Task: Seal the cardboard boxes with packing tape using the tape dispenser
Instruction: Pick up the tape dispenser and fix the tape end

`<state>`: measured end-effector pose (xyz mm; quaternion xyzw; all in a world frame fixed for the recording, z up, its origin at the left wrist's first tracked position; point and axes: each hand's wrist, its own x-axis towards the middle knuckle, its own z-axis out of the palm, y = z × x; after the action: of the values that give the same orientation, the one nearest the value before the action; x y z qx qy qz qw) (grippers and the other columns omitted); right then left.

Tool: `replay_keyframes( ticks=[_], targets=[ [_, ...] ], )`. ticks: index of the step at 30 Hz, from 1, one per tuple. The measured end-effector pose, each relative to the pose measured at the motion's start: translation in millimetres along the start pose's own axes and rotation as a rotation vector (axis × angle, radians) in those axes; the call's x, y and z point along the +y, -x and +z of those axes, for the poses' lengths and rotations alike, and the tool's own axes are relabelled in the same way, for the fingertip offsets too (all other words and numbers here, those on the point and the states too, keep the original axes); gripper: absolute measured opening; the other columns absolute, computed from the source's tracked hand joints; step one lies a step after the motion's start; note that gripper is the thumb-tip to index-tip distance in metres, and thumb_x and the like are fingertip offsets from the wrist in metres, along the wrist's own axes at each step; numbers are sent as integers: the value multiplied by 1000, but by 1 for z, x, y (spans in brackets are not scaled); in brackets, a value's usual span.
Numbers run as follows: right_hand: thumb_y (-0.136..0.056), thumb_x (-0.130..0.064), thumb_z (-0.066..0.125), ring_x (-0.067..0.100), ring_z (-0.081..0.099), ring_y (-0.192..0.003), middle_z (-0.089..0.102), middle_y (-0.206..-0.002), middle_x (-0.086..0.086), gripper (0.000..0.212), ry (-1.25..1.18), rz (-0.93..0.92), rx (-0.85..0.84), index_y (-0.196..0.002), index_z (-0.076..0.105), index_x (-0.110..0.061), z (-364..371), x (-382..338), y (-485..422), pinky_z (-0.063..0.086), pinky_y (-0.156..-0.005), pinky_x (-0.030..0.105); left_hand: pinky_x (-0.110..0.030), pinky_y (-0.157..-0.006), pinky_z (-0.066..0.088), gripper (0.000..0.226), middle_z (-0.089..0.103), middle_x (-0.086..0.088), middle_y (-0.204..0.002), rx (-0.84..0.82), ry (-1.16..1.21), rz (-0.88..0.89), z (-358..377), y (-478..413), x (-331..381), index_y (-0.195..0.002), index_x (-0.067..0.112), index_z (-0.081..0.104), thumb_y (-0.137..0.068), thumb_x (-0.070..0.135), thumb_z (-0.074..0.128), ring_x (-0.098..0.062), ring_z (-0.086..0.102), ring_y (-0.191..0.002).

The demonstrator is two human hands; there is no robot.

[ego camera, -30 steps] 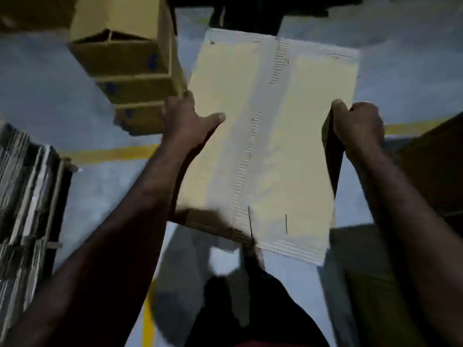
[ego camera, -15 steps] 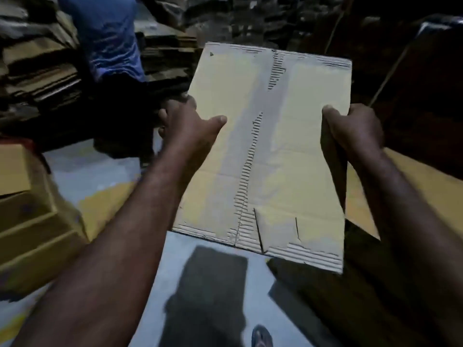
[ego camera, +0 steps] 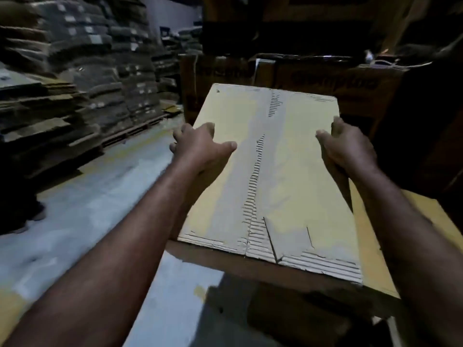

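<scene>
I hold a pale cardboard box [ego camera: 295, 176] in front of me, its top face towards the camera. A strip of tape runs down the middle seam, and the paper skin is torn along it so the corrugation shows. My left hand [ego camera: 200, 149] grips the box's left edge, thumb lying on the top face. My right hand [ego camera: 348, 149] grips the right edge, fingers curled round the side. No tape dispenser is in view.
Tall stacks of flattened cardboard [ego camera: 75, 78] on pallets line the left side. Dark printed cartons [ego camera: 313, 78] stand behind the box. A tan box surface [ego camera: 370, 246] lies under and to the right of the held box. Grey floor [ego camera: 75, 234] stretches to the left.
The view has swung round from the floor and a person in blue to the stacks and dark cartons. The box stays in both hands, now over a tan box surface.
</scene>
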<state>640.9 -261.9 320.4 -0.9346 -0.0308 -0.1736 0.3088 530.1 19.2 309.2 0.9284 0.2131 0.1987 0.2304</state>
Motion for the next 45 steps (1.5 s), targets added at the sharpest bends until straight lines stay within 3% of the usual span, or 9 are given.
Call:
replay_keyframes(
  ticks=[6, 10, 16, 20, 25, 31, 35, 40, 45],
  targets=[
    [-98, -52, 52, 38, 55, -119, 61, -130, 14, 46, 84, 113, -12, -129, 59, -19, -8, 87, -82, 46, -91, 43, -49, -97, 40, 51, 54, -17, -127, -200, -30, 129, 93, -65, 90, -99, 25, 59, -80, 72, 68, -39, 39, -124],
    [-99, -51, 52, 31, 58, -104, 62, -121, 12, 42, 106, 143, -6, -125, 60, -18, -7, 135, -132, 51, -86, 44, -47, -97, 36, 66, 52, -17, -136, -286, -20, 172, 147, -106, 134, -128, 24, 61, -82, 70, 67, -39, 36, -129],
    [-93, -39, 65, 28, 60, -118, 58, -139, 10, 64, -67, 223, -57, -149, 44, -18, 18, 187, -184, 54, -95, 46, -48, -102, 36, 63, 50, -15, -143, -370, -95, 205, 208, -152, 170, -130, 28, 60, -85, 72, 63, -43, 36, -133],
    [-93, -34, 68, 19, 63, -101, 55, -140, 9, 65, -119, 220, -79, -151, 43, -20, 31, 198, -211, 50, -66, 27, -49, -101, 35, 63, 52, -10, -144, -400, -121, 216, 230, -187, 176, -131, 28, 62, -87, 73, 59, -42, 35, -135],
    [-89, -31, 75, 24, 56, -122, 49, -148, 10, 66, -197, 215, -108, -147, 48, -18, 38, 202, -238, 48, -84, 30, -47, -109, 27, 77, 54, -7, -145, -525, -119, 344, 235, -221, 191, -139, 20, 58, -87, 77, 54, -34, 40, -139],
    [-94, -22, 70, 20, 61, -106, 61, -123, 7, 49, -487, 321, 89, -140, 56, -13, 36, 218, -243, 52, -69, 19, -65, -109, 29, 57, 48, -8, -131, -714, -331, 482, 260, -243, 209, -95, 35, 51, -77, 88, 48, -38, 38, -129],
    [-96, -24, 66, 27, 67, -99, 69, -115, 10, 34, -480, 524, 220, -128, 66, -13, 33, 260, -218, 56, -81, 43, -60, -108, 35, 54, 43, -4, -138, -808, -333, 584, 260, -249, 223, -131, 36, 53, -89, 70, 58, -37, 35, -133],
    [-92, -21, 56, 29, 63, -74, 69, -87, 10, 17, -99, 784, 396, -95, 71, -11, 41, 312, -149, 54, -65, 39, -56, -123, 2, 66, 4, 8, -171, -890, -251, 668, 267, -253, 229, -157, 49, 27, -99, 46, 59, -32, -2, -156],
    [-93, -37, 63, 34, 59, -86, 68, -107, 21, 35, 12, 960, 250, -107, 69, -6, 62, 332, -98, 38, -69, 33, -42, -121, 12, 62, 12, 0, -171, -891, -215, 777, 269, -242, 243, -158, 31, 35, -100, 24, 54, -27, 12, -154]
  ],
)
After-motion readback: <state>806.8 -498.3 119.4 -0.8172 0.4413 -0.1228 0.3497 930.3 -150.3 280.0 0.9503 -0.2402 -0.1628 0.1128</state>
